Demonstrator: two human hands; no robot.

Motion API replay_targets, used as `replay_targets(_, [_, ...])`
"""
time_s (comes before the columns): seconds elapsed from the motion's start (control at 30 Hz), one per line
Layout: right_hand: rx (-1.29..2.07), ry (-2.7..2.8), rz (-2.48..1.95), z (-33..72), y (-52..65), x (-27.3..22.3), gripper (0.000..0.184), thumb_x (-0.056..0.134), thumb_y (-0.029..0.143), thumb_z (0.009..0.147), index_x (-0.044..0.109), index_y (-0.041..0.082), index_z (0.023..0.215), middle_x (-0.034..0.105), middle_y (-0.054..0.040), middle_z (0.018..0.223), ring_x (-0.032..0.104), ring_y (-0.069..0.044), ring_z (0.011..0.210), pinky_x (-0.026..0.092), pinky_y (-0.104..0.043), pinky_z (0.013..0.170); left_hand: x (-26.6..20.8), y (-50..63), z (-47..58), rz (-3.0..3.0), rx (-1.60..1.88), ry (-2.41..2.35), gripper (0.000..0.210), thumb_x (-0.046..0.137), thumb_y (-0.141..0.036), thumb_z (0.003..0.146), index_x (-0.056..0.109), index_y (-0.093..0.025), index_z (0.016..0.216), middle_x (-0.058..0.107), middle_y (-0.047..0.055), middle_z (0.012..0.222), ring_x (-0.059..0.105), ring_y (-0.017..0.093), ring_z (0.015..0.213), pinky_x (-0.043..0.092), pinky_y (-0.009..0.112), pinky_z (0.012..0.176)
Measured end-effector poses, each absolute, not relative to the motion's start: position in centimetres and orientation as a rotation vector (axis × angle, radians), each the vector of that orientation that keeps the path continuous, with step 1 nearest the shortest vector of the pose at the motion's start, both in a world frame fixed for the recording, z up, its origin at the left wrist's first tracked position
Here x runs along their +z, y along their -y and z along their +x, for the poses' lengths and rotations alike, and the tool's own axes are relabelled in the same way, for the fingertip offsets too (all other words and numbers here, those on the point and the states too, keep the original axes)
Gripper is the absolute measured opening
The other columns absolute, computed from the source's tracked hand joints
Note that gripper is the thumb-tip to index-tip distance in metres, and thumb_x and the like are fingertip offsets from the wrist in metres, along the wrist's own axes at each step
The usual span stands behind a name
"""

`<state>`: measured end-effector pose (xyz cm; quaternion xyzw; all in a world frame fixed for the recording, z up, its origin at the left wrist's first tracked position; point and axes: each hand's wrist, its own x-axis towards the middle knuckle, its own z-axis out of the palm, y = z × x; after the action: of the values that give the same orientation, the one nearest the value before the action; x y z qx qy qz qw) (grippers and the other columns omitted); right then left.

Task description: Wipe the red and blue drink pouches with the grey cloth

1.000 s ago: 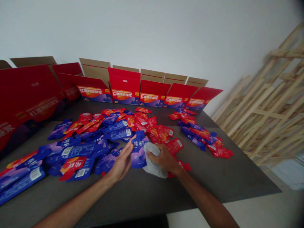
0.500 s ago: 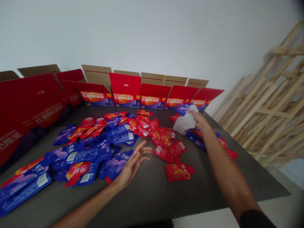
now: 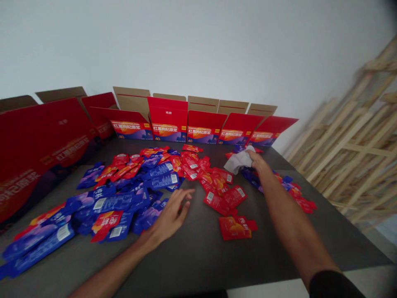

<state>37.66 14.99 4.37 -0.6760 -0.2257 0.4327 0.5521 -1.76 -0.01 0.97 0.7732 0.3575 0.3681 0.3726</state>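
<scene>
My right hand point(image 3: 256, 159) grips a crumpled white cloth point(image 3: 237, 161) at the far right of the table. Under and around the cloth lie red and blue pouches, partly covered by it and my forearm. My left hand point(image 3: 172, 213) hovers or rests, palm down, at the right edge of a heap of blue pouches point(image 3: 114, 203); its fingers are loosely stretched and hold nothing. Between the hands, red pouches point(image 3: 234, 196) with white barcode labels lie scattered. One red pouch point(image 3: 235, 228) lies apart, nearer to me.
Open red cartons point(image 3: 203, 134) stand in a row along the back, flaps up. A larger red carton point(image 3: 46, 145) stands at the left. More pouches point(image 3: 305, 205) lie beyond my right forearm on the dark table point(image 3: 198, 260). Wooden frames point(image 3: 347, 153) lean at the right.
My left hand has turned from palm sideways to palm down. My right hand and the cloth have sunk lower over the pouches. The view has shifted slightly.
</scene>
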Motion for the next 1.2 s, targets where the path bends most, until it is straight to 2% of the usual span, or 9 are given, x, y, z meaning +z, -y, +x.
replay_targets(0.13, [1.114,0.576,-1.58,36.2,-14.6,4.3,0.026,0.058,0.034,0.096,0.062,0.013,0.111,0.067,-0.0071,0.103,0.066,-0.017,0.085,0.057,-0.033,0.074,1.5,-1.4,-2.9,2.497,0.835,-1.121,0.034,0.04,-0.023,0.096,0.058,-0.019,0.124,0.06,0.011,0.117,0.051,0.026,0.112,0.042,0.043,0.099])
replay_targets(0.23, [1.139,0.661,-1.524,33.9,-13.6,4.3,0.017,0.059,0.029,0.091,0.065,0.013,0.093,0.071,-0.004,0.076,0.065,-0.015,0.064,0.054,-0.025,0.06,1.4,-2.9,-4.0,2.634,0.747,-1.427,0.038,0.04,-0.02,0.094,0.056,-0.015,0.127,0.059,0.014,0.123,0.051,0.029,0.114,0.043,0.046,0.097])
replay_targets(0.3, [1.136,0.728,-1.483,31.9,-12.6,4.3,0.013,0.062,0.028,0.086,0.065,0.015,0.088,0.071,-0.0024,0.069,0.065,-0.015,0.058,0.052,-0.023,0.056,1.0,-3.8,-4.8,2.66,0.698,-1.643,0.042,0.041,-0.022,0.093,0.053,-0.011,0.132,0.057,0.018,0.129,0.048,0.032,0.12,0.041,0.047,0.1])
replay_targets(0.43, [1.12,0.875,-1.405,28.1,-9.8,4.0,0.016,0.068,0.03,0.079,0.067,0.017,0.088,0.072,-0.0015,0.071,0.066,-0.016,0.061,0.052,-0.024,0.059,0.2,-4.9,-6.3,2.582,0.458,-2.02,0.054,0.046,-0.024,0.09,0.046,-0.004,0.14,0.051,0.025,0.139,0.04,0.04,0.132,0.028,0.054,0.11])
replay_targets(0.53, [1.107,0.986,-1.359,26.1,-7.4,3.6,0.025,0.071,0.038,0.074,0.069,0.017,0.088,0.073,-0.0021,0.075,0.068,-0.018,0.068,0.052,-0.025,0.065,0.3,-5.1,-6.7,2.588,0.299,-2.095,0.054,0.046,-0.02,0.088,0.047,-0.007,0.14,0.054,0.023,0.137,0.047,0.038,0.127,0.024,0.055,0.111])
replay_targets(0.67, [1.067,1.091,-1.354,24.8,-4.8,2.6,0.033,0.076,0.044,0.068,0.069,0.016,0.084,0.071,-0.0008,0.074,0.065,-0.018,0.069,0.049,-0.025,0.063,1.4,-4.9,-6.8,2.646,0.24,-2.072,0.045,0.046,-0.02,0.088,0.058,-0.013,0.131,0.065,0.018,0.116,0.059,0.034,0.109,0.034,0.05,0.104])
replay_targets(0.77, [0.972,1.199,-1.365,24.5,-3.1,1.9,0.037,0.074,0.049,0.069,0.07,0.015,0.085,0.07,-0.0008,0.076,0.063,-0.017,0.069,0.047,-0.025,0.062,2.3,-4.9,-7.0,2.658,0.234,-2.039,0.04,0.045,-0.019,0.088,0.063,-0.016,0.124,0.069,0.016,0.108,0.062,0.034,0.102,0.042,0.046,0.09])
replay_targets(1.0, [0.745,1.314,-1.447,23.4,-0.4,1.5,0.04,0.065,0.055,0.078,0.069,0.016,0.085,0.069,-0.0037,0.077,0.063,-0.019,0.069,0.047,-0.027,0.062,4.0,-4.9,-7.6,2.669,0.667,-1.931,0.032,0.044,-0.035,0.094,0.069,-0.016,0.099,0.071,0.012,0.094,0.065,0.029,0.085,0.043,0.037,0.072])
replay_targets(1.2, [0.676,1.424,-1.348,21.5,0.6,1.9,0.03,0.062,0.05,0.083,0.066,0.02,0.084,0.068,-0.0029,0.078,0.062,-0.018,0.071,0.05,-0.028,0.063,4.3,-4.6,-6.9,2.38,1.25,-1.571,0.027,0.052,-0.04,0.091,0.057,-0.019,0.074,0.06,0.003,0.076,0.057,0.018,0.072,0.042,0.029,0.068])
